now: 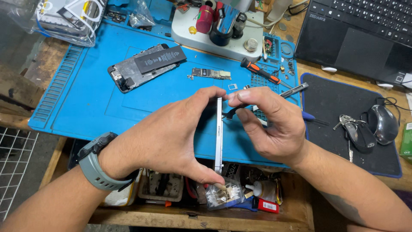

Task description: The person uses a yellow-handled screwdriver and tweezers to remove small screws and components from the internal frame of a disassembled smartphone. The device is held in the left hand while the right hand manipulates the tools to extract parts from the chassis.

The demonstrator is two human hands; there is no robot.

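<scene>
Left hand [165, 137]: yours, curled around the phone screen panel [219, 135], thumb at its lower end, forefinger at its top.
Right hand [268, 124]: yours, fingers pinched shut on the panel's top edge beside a thin black flex cable [231, 112].
Panel: edge-on, upright, above the blue mat's [107, 99] front edge.
Opened phone body [146, 66]: near the mat's back edge.

Laptop [365, 38] cut off top right

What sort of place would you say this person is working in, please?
Most likely a phone repair bench. A blue work mat holds an opened phone and a small circuit board, a screwdriver lies nearby, and the left hand and right hand hold a thin phone panel edge-on.
</scene>
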